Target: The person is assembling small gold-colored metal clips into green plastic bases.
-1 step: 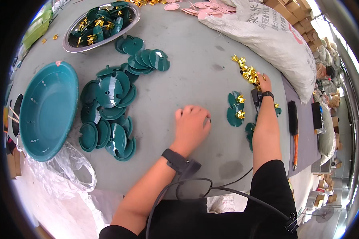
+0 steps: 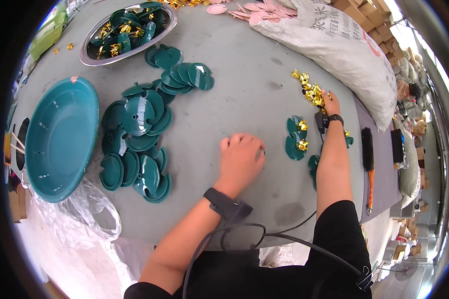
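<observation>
My left hand (image 2: 241, 158) rests on the grey table with its fingers curled. A small dark bit shows between thumb and forefinger; what it is I cannot make out. Farther off, my right hand (image 2: 331, 103) is at the edge of a pile of shiny gold pieces (image 2: 312, 92), fingers bent and drawn together on one, partly hidden. Between my hands lie overlapping green notched discs (image 2: 293, 147) bearing gold pieces. Another green disc (image 2: 313, 164) is partly covered by my right forearm. To the left of my left hand spreads a heap of glossy green discs (image 2: 137, 117).
An oval teal basin (image 2: 91, 134) stands at the left. Behind it, a metal bowl (image 2: 87, 61) holds green discs with gold pieces. Pink discs (image 2: 264, 11) and a white woven sack (image 2: 334, 55) lie at the back. A black-bristled brush (image 2: 367, 154) is at the right. Cables (image 2: 279, 234) cross before me.
</observation>
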Action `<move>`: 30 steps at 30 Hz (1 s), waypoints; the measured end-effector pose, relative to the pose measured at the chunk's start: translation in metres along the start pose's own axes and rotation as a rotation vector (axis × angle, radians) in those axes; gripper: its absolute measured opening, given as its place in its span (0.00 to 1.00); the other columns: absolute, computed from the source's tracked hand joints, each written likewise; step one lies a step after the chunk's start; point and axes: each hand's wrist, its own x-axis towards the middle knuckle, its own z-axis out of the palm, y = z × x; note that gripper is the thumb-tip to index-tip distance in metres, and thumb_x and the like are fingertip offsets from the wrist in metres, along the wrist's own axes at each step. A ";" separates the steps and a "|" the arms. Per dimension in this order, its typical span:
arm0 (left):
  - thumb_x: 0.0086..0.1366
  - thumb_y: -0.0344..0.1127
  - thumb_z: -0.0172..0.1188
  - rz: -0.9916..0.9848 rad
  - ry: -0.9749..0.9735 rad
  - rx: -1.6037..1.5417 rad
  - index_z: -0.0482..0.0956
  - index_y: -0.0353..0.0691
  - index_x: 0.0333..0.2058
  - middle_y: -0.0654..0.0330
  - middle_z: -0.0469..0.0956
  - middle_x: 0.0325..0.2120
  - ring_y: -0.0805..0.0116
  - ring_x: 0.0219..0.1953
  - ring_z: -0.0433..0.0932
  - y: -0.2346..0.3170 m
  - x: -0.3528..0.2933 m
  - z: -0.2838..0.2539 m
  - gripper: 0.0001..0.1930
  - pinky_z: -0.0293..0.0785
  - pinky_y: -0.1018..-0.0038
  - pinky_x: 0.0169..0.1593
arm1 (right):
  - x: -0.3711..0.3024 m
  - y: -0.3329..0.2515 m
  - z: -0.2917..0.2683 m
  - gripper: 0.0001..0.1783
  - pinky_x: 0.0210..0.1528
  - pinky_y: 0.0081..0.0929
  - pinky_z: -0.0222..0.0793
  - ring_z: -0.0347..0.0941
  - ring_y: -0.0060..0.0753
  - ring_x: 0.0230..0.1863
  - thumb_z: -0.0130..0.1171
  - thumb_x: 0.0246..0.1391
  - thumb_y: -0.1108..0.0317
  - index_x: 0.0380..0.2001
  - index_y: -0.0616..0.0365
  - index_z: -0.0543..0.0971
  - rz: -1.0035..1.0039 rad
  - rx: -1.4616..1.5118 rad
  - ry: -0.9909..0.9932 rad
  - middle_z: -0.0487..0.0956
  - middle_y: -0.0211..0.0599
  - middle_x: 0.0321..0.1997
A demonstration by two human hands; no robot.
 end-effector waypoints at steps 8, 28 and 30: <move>0.48 0.30 0.59 0.015 0.018 -0.021 0.75 0.47 0.28 0.68 0.74 0.31 0.66 0.41 0.68 0.005 0.005 0.004 0.06 0.56 0.67 0.46 | 0.036 -0.034 0.026 0.40 0.61 0.33 0.52 0.59 0.43 0.61 0.56 0.47 0.40 0.55 0.60 0.68 -0.248 0.139 -0.232 0.65 0.51 0.59; 0.49 0.31 0.58 -0.026 0.038 -0.083 0.75 0.46 0.30 0.65 0.74 0.30 0.63 0.41 0.69 0.004 0.004 0.004 0.08 0.57 0.66 0.47 | -0.042 -0.171 0.074 0.30 0.63 0.31 0.50 0.57 0.45 0.62 0.56 0.51 0.48 0.51 0.57 0.72 -0.648 0.157 -0.468 0.64 0.51 0.59; 0.49 0.31 0.58 -0.044 0.072 -0.105 0.75 0.45 0.32 0.64 0.74 0.30 0.63 0.41 0.69 0.000 0.003 0.006 0.09 0.58 0.66 0.47 | -0.057 -0.181 0.078 0.31 0.63 0.32 0.50 0.56 0.47 0.63 0.56 0.50 0.46 0.51 0.57 0.72 -0.620 0.148 -0.490 0.61 0.53 0.61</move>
